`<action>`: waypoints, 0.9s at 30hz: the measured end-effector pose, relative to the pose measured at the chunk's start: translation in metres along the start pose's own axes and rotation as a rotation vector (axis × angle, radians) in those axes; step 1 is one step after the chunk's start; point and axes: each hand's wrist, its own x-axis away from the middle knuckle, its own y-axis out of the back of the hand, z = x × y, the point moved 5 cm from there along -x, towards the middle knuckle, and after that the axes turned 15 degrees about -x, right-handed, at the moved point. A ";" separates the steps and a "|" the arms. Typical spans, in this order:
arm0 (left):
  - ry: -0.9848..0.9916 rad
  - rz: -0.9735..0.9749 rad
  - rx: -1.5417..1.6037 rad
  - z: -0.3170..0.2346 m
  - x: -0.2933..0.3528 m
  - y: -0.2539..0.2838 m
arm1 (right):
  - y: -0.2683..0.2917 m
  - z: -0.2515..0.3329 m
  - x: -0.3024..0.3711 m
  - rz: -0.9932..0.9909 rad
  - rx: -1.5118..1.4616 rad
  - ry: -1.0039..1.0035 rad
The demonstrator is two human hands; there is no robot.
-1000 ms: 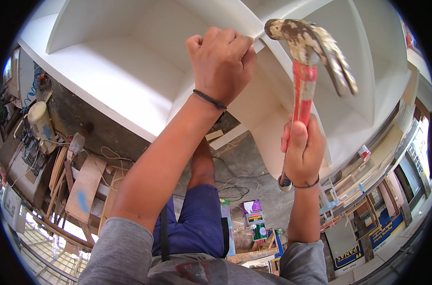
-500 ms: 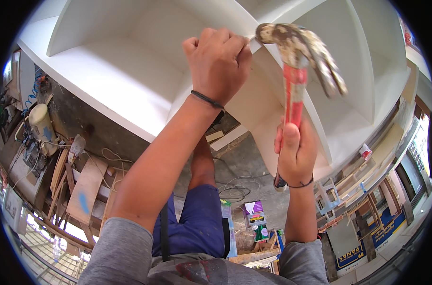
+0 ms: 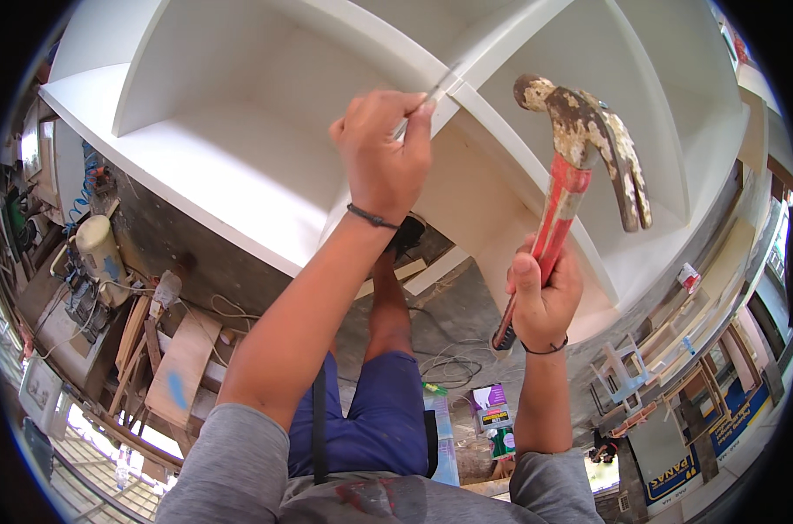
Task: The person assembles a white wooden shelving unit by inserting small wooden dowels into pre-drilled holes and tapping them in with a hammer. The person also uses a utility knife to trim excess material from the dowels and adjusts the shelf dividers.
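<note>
My left hand [image 3: 383,148] pinches a thin metal rod [image 3: 440,83], nail- or punch-like, between thumb and fingers. Its far end lies over the joint where the white panels of the cabinet [image 3: 213,175] cross; whether it touches the wood I cannot tell. To the right, my right hand [image 3: 546,293] is wrapped round the red handle of a claw hammer [image 3: 588,131]. The hammer is raised, its worn, paint-flecked head up and apart from the rod, with the striking face toward the left.
Below the cabinet, cables [image 3: 453,362] lie on the grey floor near small boxes [image 3: 490,409]. An air compressor [image 3: 99,249] and wood offcuts [image 3: 182,371] are at left. A small light-coloured stool [image 3: 621,371] stands at right near boards.
The hammer has swung back from beside the left hand, lower and to the right. My left hand has come down slightly, and more of the rod shows. The whole view has shifted a little.
</note>
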 end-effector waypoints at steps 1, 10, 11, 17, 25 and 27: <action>0.061 -0.025 0.018 0.004 0.001 0.003 | -0.003 -0.001 0.000 -0.016 -0.060 -0.038; 0.422 -0.052 -0.046 0.040 0.021 0.015 | -0.047 0.004 -0.085 0.080 0.011 -0.011; 0.421 -0.047 -0.075 0.042 0.021 0.014 | -0.056 0.001 -0.099 0.085 -0.006 -0.004; 0.444 0.028 -0.182 0.045 0.020 0.002 | -0.077 -0.008 -0.133 0.126 0.117 -0.024; 0.539 0.111 -0.276 0.043 0.020 -0.001 | -0.076 -0.010 -0.120 0.190 0.017 -0.112; 0.572 0.131 -0.265 0.040 0.018 0.000 | -0.069 -0.012 -0.110 0.087 0.004 -0.064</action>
